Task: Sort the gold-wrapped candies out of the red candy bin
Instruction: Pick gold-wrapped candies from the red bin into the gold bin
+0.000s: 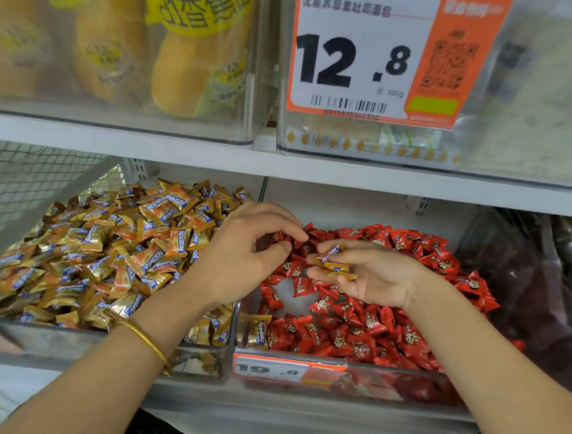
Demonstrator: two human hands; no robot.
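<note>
Far left, a clear bin (62, 343) heaped with gold and orange wrappers. Crossing from above it, the left hand (241, 251), bangle (145, 339) at the wrist, fingers (278, 216) curled above the red candy bin (401, 387); cannot tell whether pinching anything. Just right, palm up over the red candies (372, 326), the right hand (375, 278), gripping several gold-wrapped candies (334, 265). More gold strays (255, 331) in that bin's front-left corner.

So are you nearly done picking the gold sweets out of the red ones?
Partly. The right hand holds a few gold candies already picked out, and the left hand is curled over the red candies. At least two stray gold candies lie in the front left corner of the red bin, so more sorting is left.
</note>
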